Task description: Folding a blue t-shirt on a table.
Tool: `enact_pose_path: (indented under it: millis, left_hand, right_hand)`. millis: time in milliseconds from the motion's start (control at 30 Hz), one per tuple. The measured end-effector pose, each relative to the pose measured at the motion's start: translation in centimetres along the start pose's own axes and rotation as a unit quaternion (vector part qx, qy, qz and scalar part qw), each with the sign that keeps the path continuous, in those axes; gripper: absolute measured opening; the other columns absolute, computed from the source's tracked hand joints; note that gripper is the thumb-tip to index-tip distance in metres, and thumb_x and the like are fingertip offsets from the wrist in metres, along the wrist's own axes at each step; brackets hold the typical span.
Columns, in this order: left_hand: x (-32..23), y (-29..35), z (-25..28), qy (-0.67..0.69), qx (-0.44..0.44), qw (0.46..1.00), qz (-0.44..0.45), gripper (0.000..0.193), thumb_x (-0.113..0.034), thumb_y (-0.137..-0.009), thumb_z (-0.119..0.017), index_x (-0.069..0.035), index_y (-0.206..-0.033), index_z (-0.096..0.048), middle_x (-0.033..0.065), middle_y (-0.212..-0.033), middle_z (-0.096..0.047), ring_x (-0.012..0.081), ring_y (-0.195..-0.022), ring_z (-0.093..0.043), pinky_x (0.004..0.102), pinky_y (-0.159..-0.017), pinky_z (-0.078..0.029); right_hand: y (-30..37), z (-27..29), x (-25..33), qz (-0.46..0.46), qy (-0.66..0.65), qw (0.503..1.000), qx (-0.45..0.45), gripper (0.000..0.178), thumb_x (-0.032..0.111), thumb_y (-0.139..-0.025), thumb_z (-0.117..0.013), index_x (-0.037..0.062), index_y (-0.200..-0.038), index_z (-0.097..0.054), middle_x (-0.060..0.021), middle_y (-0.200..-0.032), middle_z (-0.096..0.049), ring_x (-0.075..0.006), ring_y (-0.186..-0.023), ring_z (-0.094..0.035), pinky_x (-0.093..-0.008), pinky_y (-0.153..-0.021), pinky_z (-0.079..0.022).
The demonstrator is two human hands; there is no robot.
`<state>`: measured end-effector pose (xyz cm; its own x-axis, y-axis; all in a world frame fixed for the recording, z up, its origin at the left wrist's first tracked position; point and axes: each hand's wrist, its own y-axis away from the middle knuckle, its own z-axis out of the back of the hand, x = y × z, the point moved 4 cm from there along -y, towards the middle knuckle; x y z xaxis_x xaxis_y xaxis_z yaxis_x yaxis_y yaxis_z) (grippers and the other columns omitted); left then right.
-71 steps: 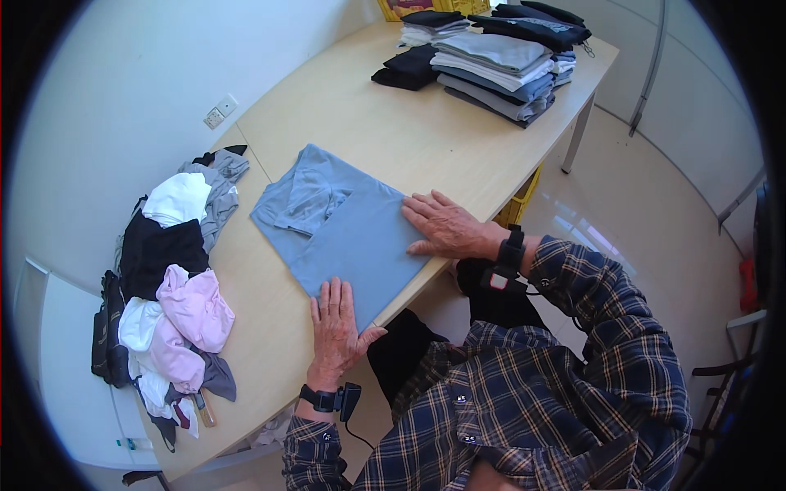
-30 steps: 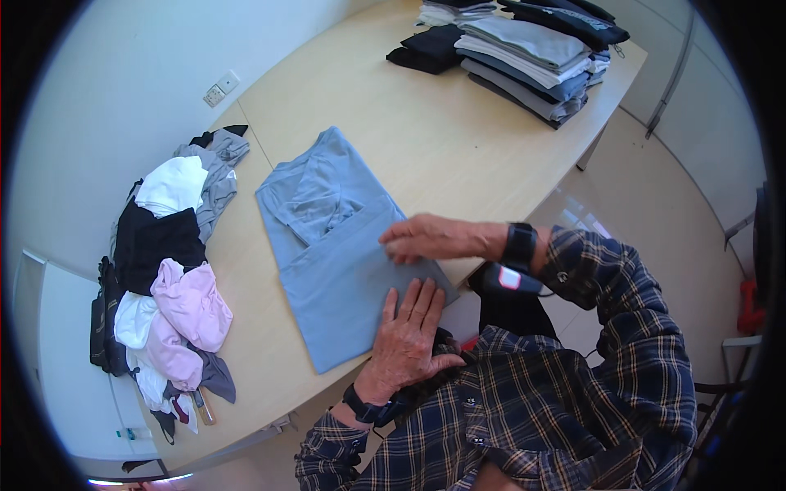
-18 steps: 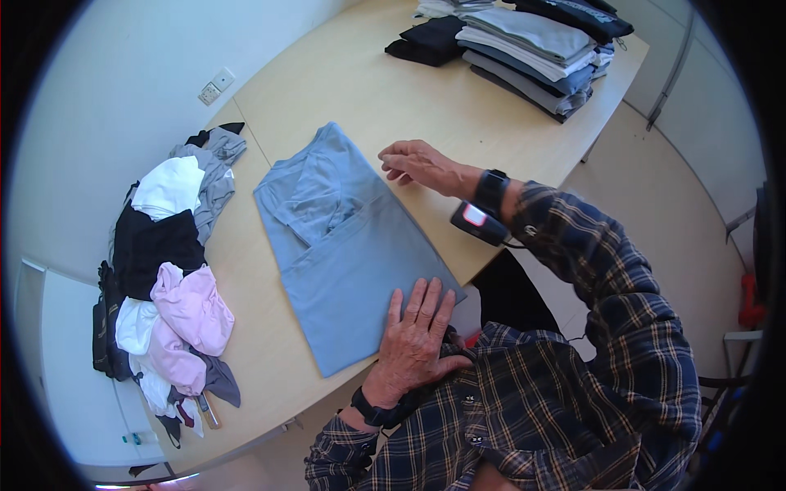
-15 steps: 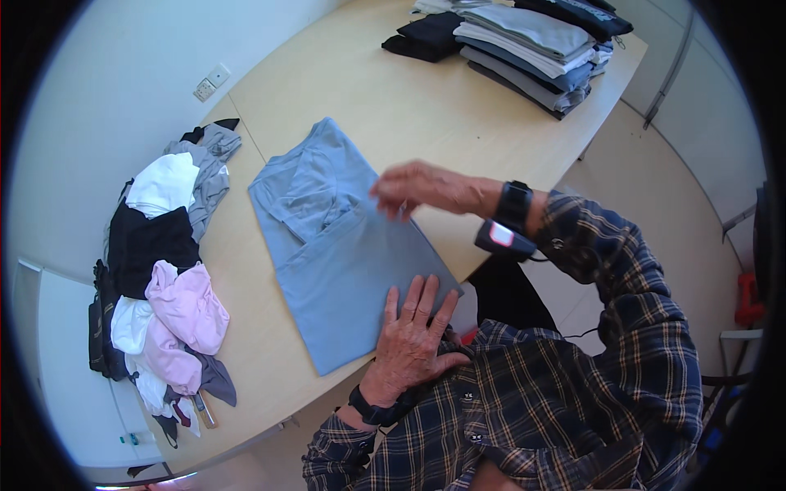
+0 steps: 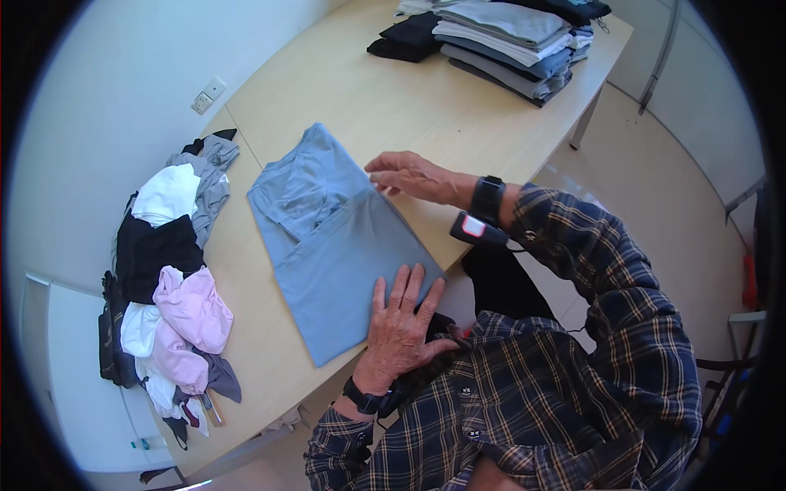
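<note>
Blue shirt (image 5: 340,245), flat on tabletop (image 5: 385,98): left hand (image 5: 401,323) grip released, palm pressing hem; right hand (image 5: 409,173) grip released at side edge. Risk: fold slips if palm lifts.

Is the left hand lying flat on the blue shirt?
Yes, the left hand lies palm down, fingers spread, on the blue shirt near its lower edge.

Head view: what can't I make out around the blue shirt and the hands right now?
- Shirt near corner: under the left hand.
- Right hand fingertips at the shirt edge: gripping or just touching, unclear.
- Folded stack: top cut by the frame edge.
- Pile: tangled, items indistinct.
</note>
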<state>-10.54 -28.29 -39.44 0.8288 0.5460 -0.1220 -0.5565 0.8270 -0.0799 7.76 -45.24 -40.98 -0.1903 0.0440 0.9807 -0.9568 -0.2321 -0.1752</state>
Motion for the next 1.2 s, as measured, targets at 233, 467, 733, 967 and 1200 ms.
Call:
enact_pose_path:
  millis: [233, 467, 733, 967, 1200]
  left_hand:
    - [-0.3, -0.3, 0.5, 0.004, -0.002, 1.0, -0.002, 0.102, -0.056, -0.063, -0.076, -0.005, -0.142, -0.039, 0.0209, -0.148, -0.034, 0.0388, -0.137, -0.031, 0.061, -0.109, -0.022]
    - [-0.9, -1.6, -0.6, 0.05, -0.016, 0.998, -0.038, 0.106, -0.055, -0.063, -0.077, 0.005, -0.14, -0.037, 0.0224, -0.145, -0.038, 0.0399, -0.137, -0.033, 0.0548, -0.112, -0.025]
    - [-0.9, -1.8, -0.1, 0.058, -0.001, 0.997, -0.05, 0.101, -0.053, -0.063, -0.078, 0.003, -0.138, -0.042, 0.0205, -0.146, -0.038, 0.0373, -0.138, -0.033, 0.0533, -0.112, -0.026]
    - [-1.0, -1.5, -0.5, 0.04, -0.012, 0.998, -0.055, 0.093, -0.053, -0.063, -0.078, 0.0, -0.134, -0.048, 0.0201, -0.148, -0.036, 0.0364, -0.139, -0.031, 0.0522, -0.112, -0.026]
    - [-0.9, -1.0, -0.3, 0.038, -0.025, 0.998, -0.05, 0.089, -0.05, -0.062, -0.078, 0.0, -0.131, -0.051, 0.021, -0.145, -0.038, 0.0371, -0.137, -0.033, 0.0518, -0.112, -0.027]
  right_hand:
    - [5.0, -2.8, 1.0, -0.127, -0.138, 0.957, 0.223, 0.038, 0.025, -0.095, -0.055, -0.0029, -0.121, -0.054, -0.0112, -0.102, -0.064, -0.0169, -0.092, -0.064, -0.0274, -0.083, -0.054]
    - [3.9, -3.0, 1.4, -0.147, -0.073, 0.965, 0.205, 0.035, 0.024, -0.095, -0.054, -0.0034, -0.116, -0.056, -0.0111, -0.097, -0.064, -0.0161, -0.089, -0.064, -0.0279, -0.082, -0.055]
    - [1.9, -2.7, 0.6, -0.171, -0.08, 0.97, 0.155, 0.033, 0.023, -0.094, -0.054, -0.0033, -0.114, -0.057, -0.0108, -0.096, -0.064, -0.0164, -0.088, -0.065, -0.0269, -0.079, -0.055]
    - [0.6, -2.3, -0.4, -0.107, -0.071, 0.99, 0.054, 0.031, 0.022, -0.095, -0.054, -0.0033, -0.113, -0.057, -0.0103, -0.094, -0.064, -0.0155, -0.083, -0.065, -0.0269, -0.074, -0.055]
    - [5.7, -4.1, 2.1, -0.103, -0.08, 0.975, 0.182, 0.032, 0.019, -0.093, -0.055, -0.0035, -0.116, -0.056, -0.011, -0.092, -0.064, -0.0154, -0.077, -0.063, -0.0281, -0.069, -0.055]
